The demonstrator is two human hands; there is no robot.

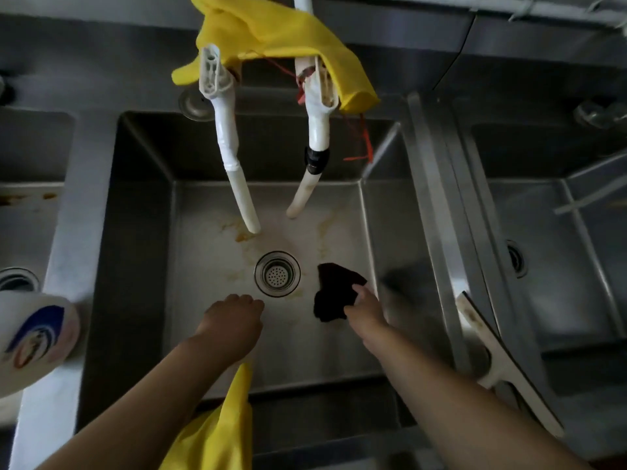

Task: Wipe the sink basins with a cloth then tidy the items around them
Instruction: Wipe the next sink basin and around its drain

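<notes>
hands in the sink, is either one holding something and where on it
The right hand holds the dark cloth by its near right edge, down on the basin floor. The left hand is curled near the drain, holding nothing visible.

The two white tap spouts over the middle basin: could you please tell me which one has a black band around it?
The right-hand white spout wears the black band partway down; the left-hand white spout is plain white throughout.

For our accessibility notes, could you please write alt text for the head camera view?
Seen from above, the right hand presses a dark cloth on the floor of the middle sink basin beside the drain, the left hand empty nearby. Two white taps hang overhead, draped with a yellow cloth.
</notes>
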